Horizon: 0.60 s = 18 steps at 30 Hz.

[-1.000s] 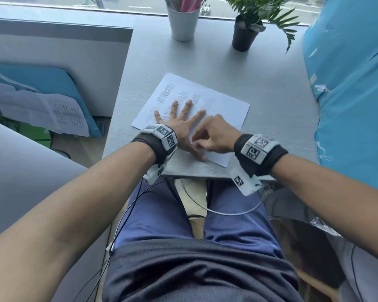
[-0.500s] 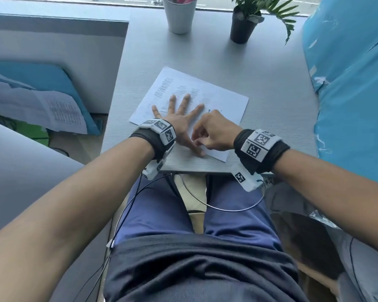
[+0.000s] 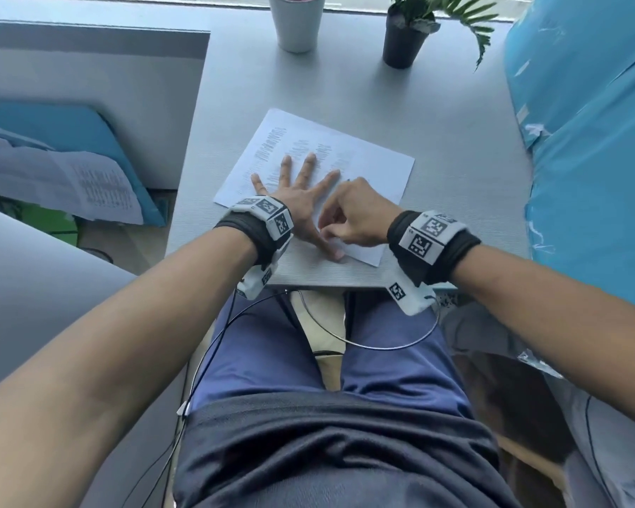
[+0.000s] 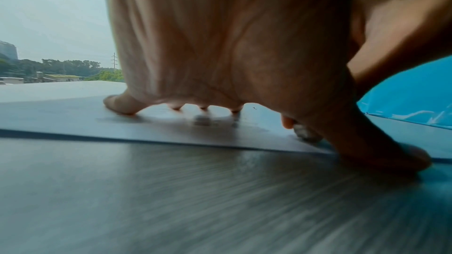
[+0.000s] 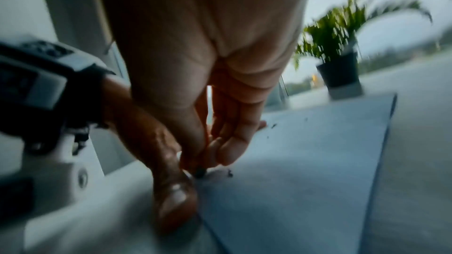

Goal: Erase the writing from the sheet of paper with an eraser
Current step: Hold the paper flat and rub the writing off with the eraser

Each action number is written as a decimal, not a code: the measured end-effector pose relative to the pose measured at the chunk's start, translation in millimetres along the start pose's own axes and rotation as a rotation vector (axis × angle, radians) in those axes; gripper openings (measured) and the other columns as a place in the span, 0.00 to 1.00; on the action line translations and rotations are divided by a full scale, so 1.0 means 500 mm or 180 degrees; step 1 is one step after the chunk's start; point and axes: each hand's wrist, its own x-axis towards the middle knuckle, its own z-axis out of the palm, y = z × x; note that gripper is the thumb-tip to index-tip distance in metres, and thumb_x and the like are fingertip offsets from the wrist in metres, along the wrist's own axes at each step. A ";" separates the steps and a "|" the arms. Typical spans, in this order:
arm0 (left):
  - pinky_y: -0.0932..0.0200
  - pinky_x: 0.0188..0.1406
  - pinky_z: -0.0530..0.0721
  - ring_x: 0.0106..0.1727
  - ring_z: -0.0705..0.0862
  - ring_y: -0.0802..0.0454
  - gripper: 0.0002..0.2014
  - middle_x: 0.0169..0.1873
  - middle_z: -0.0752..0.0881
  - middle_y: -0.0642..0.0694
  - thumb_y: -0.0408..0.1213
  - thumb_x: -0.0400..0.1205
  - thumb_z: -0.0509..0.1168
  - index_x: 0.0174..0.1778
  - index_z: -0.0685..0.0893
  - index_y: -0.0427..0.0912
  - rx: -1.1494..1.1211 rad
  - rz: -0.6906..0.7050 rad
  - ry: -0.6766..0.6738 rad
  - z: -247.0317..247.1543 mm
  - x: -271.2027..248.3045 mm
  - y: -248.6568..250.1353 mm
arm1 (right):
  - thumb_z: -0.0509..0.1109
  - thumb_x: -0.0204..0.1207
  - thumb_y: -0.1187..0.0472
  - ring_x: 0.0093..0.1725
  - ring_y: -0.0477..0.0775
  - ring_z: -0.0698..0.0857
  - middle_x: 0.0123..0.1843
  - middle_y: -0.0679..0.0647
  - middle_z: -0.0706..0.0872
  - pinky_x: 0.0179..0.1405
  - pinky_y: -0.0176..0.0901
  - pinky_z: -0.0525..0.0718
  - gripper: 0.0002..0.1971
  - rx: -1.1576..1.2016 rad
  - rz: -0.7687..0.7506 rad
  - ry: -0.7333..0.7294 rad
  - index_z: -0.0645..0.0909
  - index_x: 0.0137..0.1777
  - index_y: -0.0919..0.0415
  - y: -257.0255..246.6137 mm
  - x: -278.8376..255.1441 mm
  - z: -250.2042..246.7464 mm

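My left hand (image 3: 296, 205) lies flat, fingers spread, pinning the paper (image 3: 367, 163) on the desk (image 3: 455, 199). My right hand (image 3: 356, 214) pinches the eraser (image 5: 200, 173) at the sheet's 5 o'clock corner. Crumbs (image 5: 229, 173) show progress; printed lines toward 11 o'clock remain.

sheet of paper (image 3: 360, 155): white, printed, flat on desk | eraser (image 4: 307, 132): small, touching sheet

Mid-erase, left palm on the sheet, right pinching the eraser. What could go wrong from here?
1. The eraser rubs right beside the left hand's thumb, near the sheet's near edge; a hard stroke could crease it there.
2. Dark crumbs lie on the paper and could smear under the right hand.
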 end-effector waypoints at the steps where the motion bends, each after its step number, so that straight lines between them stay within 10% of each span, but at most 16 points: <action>1: 0.08 0.64 0.33 0.80 0.20 0.35 0.80 0.80 0.19 0.53 0.86 0.36 0.67 0.79 0.26 0.72 0.0007 0.0017 0.0009 0.001 0.003 0.000 | 0.78 0.69 0.64 0.32 0.37 0.83 0.33 0.43 0.86 0.36 0.30 0.83 0.04 0.0000 0.0002 0.0039 0.92 0.43 0.59 0.003 0.003 -0.004; 18: 0.09 0.67 0.34 0.82 0.21 0.37 0.79 0.81 0.20 0.54 0.84 0.41 0.71 0.81 0.27 0.71 0.0097 -0.0028 0.0072 -0.002 0.001 0.002 | 0.79 0.68 0.61 0.34 0.41 0.87 0.33 0.44 0.89 0.36 0.36 0.86 0.04 0.0156 0.0270 0.0182 0.93 0.43 0.57 0.040 0.002 -0.019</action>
